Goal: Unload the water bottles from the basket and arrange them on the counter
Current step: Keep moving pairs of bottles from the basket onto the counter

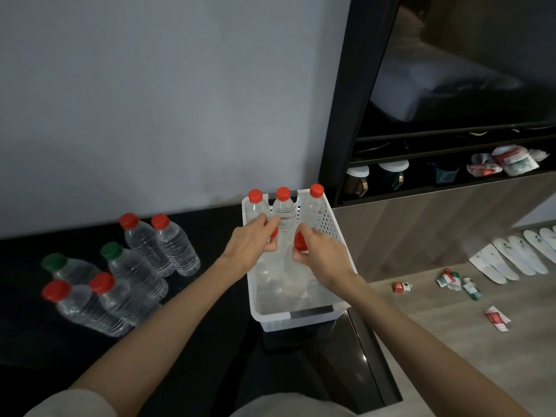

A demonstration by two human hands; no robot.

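Note:
A white perforated basket (301,316) stands at the right end of the black counter (210,341). Three clear water bottles with red caps (283,206) stand along its far wall. My left hand (252,242) grips the red-capped top of another bottle inside the basket. My right hand (319,251) grips the red cap (299,241) of a second bottle beside it. Both bottle bodies are blurred below my hands. On the counter to the left stand several bottles (132,272), some with red caps and two with green caps.
A grey wall runs behind the counter. A dark shelf unit (436,164) with cups and packets stands to the right. On the wooden floor lie white slippers (511,257) and small tubes (451,281). The counter's right edge drops off just past the basket.

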